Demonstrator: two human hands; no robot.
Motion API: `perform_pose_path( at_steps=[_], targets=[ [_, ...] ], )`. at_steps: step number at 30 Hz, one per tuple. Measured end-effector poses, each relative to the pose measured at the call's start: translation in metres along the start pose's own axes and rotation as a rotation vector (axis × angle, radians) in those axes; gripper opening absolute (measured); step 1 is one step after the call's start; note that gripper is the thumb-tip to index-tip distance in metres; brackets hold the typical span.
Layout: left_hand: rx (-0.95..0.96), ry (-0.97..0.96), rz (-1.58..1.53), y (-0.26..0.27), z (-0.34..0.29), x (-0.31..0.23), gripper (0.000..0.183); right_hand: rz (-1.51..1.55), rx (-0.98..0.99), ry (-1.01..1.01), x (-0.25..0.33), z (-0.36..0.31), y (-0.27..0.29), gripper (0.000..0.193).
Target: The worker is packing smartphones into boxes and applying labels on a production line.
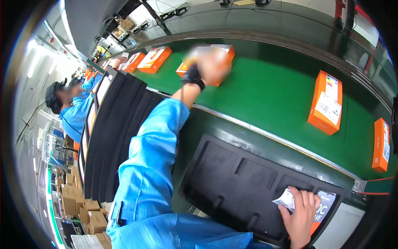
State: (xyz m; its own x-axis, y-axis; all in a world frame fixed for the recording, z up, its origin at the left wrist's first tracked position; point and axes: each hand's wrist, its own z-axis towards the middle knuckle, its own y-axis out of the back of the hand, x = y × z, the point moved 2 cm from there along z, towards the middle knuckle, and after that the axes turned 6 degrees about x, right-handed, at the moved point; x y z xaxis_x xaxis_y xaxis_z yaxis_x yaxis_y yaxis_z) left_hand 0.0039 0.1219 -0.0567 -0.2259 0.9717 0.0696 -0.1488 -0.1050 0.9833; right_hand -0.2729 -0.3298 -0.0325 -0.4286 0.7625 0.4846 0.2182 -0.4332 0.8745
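— Which step is in hand?

— A reach over the green conveyor belt (265,91) is judged to be under way: the left hand (209,66) is stretched out to the orange box (206,62) lying on the belt. The next move is judged to call for a firm hold on that box.

— How are the hands held?

— The left hand is blurred, so its grip cannot be told. The right hand (300,213) is closed on a small white paper slip (285,199), over the black foam tray (240,186).
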Motion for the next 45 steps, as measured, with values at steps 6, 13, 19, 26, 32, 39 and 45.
perform_pose_path(
  at_steps=[6, 13, 19, 26, 32, 39, 45],
  targets=[
    [0.038, -0.036, -0.253, 0.016, -0.033, -0.041, 0.069, 0.017, -0.018, -0.021, -0.003, -0.005, -0.003, 0.055],
    [-0.338, -0.185, -0.096, 0.079, 0.005, 0.026, 0.073, 0.003, -0.05, 0.025, 0.002, -0.004, 0.001, 0.054],
    [-0.06, -0.281, -0.299, 0.041, 0.034, 0.094, 0.062, 0.04, -0.034, 0.015, -0.007, -0.003, 0.001, 0.054],
    [-0.002, -0.128, -0.45, 0.04, 0.026, 0.068, 0.054, 0.032, -0.015, -0.016, -0.005, -0.003, 0.0, 0.054],
    [-0.092, -0.18, -0.098, 0.01, 0.018, 0.046, 0.059, 0.018, 0.014, -0.035, -0.005, 0.0, 0.0, 0.055],
    [-0.018, -0.163, -0.226, -0.025, 0.023, 0.059, 0.064, 0.01, 0.027, -0.026, -0.001, 0.002, 0.002, 0.053],
    [0.053, -0.11, -0.764, -0.001, 0.021, 0.025, 0.059, 0.049, -0.044, 0.024, -0.005, -0.002, 0.0, 0.053]
  ],
)
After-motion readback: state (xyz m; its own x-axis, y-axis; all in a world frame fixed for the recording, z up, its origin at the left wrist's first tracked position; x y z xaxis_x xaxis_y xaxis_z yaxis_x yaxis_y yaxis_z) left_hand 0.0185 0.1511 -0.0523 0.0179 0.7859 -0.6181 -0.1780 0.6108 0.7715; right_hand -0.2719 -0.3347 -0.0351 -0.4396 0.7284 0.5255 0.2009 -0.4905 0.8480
